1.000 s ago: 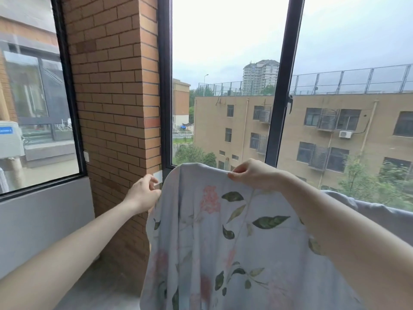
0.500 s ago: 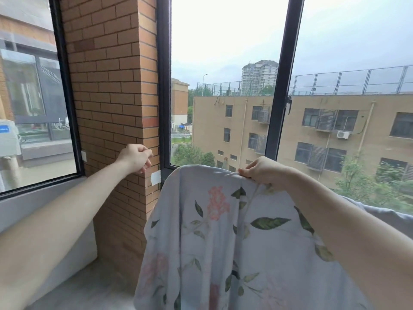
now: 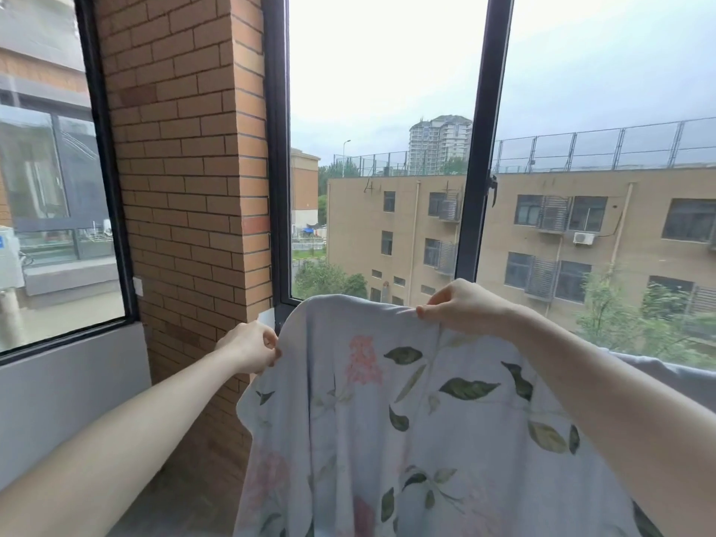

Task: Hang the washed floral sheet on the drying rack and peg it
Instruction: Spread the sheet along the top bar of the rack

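Note:
The floral sheet [image 3: 387, 439], pale blue with pink flowers and green leaves, hangs draped in front of me, its top fold level with the window sill. My left hand [image 3: 250, 346] pinches the sheet's left edge just below the top. At the top fold my right hand [image 3: 461, 308] grips the cloth between thumb and fingers. The drying rack is hidden under the sheet. No peg is visible.
A brick pillar [image 3: 186, 168] stands just left of the sheet. Black-framed windows [image 3: 478, 149] are close behind it, with buildings outside. A grey ledge [image 3: 73, 374] runs along the left wall. More grey cloth [image 3: 666, 374] trails off to the right.
My left hand, which had let go and risen toward the brick pillar, has come back down and taken hold of the sheet's left edge. My right hand has kept its grip on the top.

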Tool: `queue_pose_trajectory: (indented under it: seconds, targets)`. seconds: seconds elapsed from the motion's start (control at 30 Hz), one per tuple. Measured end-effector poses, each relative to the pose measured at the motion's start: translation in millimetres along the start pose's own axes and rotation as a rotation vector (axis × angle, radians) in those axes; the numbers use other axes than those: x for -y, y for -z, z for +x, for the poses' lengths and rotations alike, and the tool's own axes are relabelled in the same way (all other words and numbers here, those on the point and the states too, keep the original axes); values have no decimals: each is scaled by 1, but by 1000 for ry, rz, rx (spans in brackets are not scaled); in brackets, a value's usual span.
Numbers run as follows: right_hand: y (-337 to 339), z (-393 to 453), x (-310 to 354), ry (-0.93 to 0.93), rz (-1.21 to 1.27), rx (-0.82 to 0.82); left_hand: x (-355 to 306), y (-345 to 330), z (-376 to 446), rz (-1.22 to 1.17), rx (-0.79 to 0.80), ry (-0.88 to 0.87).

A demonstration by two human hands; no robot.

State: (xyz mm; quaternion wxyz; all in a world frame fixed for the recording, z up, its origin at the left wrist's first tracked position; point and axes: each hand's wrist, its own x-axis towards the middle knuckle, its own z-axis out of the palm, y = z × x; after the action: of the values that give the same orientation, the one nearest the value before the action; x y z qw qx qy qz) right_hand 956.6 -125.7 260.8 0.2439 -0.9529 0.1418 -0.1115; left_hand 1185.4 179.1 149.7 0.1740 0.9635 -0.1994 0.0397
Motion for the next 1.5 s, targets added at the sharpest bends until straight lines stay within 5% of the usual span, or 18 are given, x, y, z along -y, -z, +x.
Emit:
queue_pose_trajectory:
  seconds: [0.4, 0.53, 0.7, 0.97, 1.17, 1.3, 1.5]
  targets:
    - [12, -11, -11, -61, 31, -83, 15, -17, 14, 34, -163, 29]
    - [14, -13, -13, -22, 107, -167, 6, 8, 20, -130, -181, 87]
    - [27, -13, -26, 53, 257, -358, -23, 77, 51, -469, -380, 88]
    - [91, 4, -11, 121, 449, -918, -133, 195, 102, -410, -671, -47]
    - [127, 13, -14, 56, 293, -1166, -220, 245, 133, -533, -647, -179]
    - [126, 35, -51, -40, 77, -1095, -251, 217, 163, -517, -421, -195]
    - [79, 54, -96, -224, -151, -653, -243, 110, 198, -295, -173, -178]
